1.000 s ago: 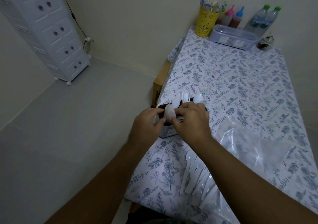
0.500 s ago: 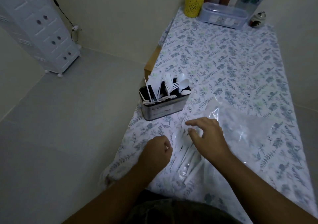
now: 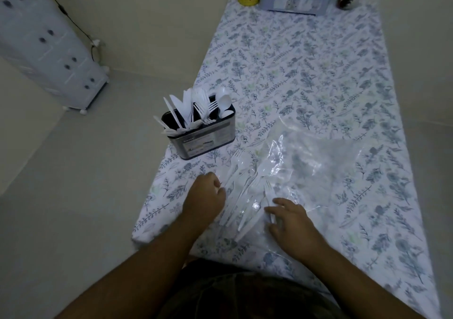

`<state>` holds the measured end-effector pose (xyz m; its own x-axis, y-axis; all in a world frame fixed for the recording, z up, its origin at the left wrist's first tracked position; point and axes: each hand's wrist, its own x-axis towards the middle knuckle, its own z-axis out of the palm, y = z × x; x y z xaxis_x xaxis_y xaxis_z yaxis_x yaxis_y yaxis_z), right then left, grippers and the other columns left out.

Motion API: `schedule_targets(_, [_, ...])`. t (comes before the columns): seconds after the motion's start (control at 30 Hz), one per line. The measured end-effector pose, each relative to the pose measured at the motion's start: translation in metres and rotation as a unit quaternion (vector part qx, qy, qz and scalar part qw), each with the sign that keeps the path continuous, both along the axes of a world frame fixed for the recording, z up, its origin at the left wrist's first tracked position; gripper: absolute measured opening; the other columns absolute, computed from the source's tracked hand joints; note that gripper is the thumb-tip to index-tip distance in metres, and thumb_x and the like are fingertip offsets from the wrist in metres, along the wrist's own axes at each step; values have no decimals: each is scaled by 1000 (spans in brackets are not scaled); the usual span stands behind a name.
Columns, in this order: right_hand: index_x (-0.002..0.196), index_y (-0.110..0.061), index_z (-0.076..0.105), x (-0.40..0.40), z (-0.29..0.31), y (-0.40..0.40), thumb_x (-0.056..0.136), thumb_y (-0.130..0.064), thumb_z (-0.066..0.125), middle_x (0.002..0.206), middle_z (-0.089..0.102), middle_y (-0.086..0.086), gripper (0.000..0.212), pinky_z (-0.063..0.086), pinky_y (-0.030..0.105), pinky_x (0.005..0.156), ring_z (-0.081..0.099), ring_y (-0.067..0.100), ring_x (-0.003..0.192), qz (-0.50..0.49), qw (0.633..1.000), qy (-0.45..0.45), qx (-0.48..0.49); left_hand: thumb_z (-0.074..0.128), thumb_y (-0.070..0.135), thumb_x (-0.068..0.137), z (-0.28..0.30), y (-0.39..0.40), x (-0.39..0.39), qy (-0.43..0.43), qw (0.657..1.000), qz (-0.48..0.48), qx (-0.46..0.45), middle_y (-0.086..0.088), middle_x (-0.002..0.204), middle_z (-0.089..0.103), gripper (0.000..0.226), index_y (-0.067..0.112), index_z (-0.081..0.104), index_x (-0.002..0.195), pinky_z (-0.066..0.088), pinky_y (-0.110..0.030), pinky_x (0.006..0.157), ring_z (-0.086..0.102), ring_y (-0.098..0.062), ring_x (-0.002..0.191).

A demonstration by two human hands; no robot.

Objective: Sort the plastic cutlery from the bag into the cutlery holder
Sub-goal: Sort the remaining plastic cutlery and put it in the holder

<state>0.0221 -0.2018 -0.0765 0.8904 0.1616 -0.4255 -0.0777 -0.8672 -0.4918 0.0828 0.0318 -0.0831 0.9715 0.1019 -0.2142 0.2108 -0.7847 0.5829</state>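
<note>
Both hands are back from the holder (image 3: 208, 136) and down at the bag (image 3: 316, 161), so one drop looks finished and the next pick is being lined up. The right hand (image 3: 293, 226) slides nearer along the bag than it was half a second ago, fingers spread and lying loosely on the film, nothing held. The left hand (image 3: 204, 196) sits where it was at the bag's left edge, fingers curled in; whether it pinches the film or anything else I cannot tell. The holder is a dark, glossy, rounded box with a label, standing just beyond the bag's left corner, already bristling with thin white knives, forks and spoons, handles down. A fan of white forks (image 3: 247, 196) lies inside the bag between the two hands, flat, slim and stiff. The bag is clear, crinkled and shiny, lying slack on the floral cloth (image 3: 318, 78). Several pieces are left to sort, I judge.
</note>
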Motion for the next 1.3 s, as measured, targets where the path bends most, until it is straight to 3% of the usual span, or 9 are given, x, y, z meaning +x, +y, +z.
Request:
schedule_targets(0.1, [133,-29,67,0,0,-4,93,-28,67,153,47,0,39,34,34,112,40,29,139,3,1000,-5,24,65,30,87,10,-18,16,24,999,-18,22,1,78,59,17,17,59,78,48,-29,61,58,-16,74])
schedule_targets(0.33, [130,-30,68,8,6,-5,96,-27,66,144,49,0,34,31,27,108,39,23,137,-20,997,-16,68,64,41,87,1,-34,0,74,989,-86,96,-3,90,61,28,14,62,95,46,-29,66,58,-19,83])
schedule_targets(0.5, [127,-27,70,15,10,5,96,-23,66,134,54,-1,31,27,19,101,44,20,132,-23,996,-9,84,65,30,90,-2,-27,-5,56,996,-57,41,-1,82,65,17,13,65,89,55,-35,71,62,-17,76])
schedule_targets(0.67, [122,-27,72,24,15,15,96,-23,66,120,61,-6,27,37,21,103,53,11,117,-39,993,-11,114,59,22,92,-3,-17,-9,37,997,-63,34,-5,76,65,16,9,65,85,55,-37,68,61,-18,71])
schedule_targets(0.8, [122,-28,71,36,27,27,98,-24,64,112,65,-10,26,45,14,83,60,7,98,-95,981,33,164,64,23,93,2,-11,-11,45,998,-37,-33,1,79,65,12,11,67,92,51,-23,65,61,-11,71])
schedule_targets(0.93, [122,-26,67,48,40,44,97,-30,65,104,72,3,25,58,36,87,70,15,92,-226,927,124,273,71,25,90,21,-11,-13,91,978,17,-186,7,81,65,13,15,70,99,44,-13,63,61,-5,74])
schedule_targets(1.07, [98,-11,61,46,38,59,97,-35,68,110,74,18,24,62,41,82,73,28,102,-322,825,236,400,76,25,87,30,-16,-26,144,939,4,-313,2,79,69,11,16,72,91,52,-19,66,65,-5,72])
schedule_targets(1.2, [121,2,62,33,33,61,104,-28,57,114,75,24,35,62,50,81,72,41,106,-392,720,311,481,76,19,88,28,-17,-33,168,922,14,-350,-8,84,76,13,9,74,95,58,-23,65,72,-14,73])
schedule_targets(1.3, [124,3,63,29,32,54,107,-25,48,111,75,22,36,62,49,80,72,43,104,-429,675,324,505,71,17,91,29,-18,-32,164,916,22,-364,-7,84,77,14,9,76,101,63,-32,71,75,-17,75])
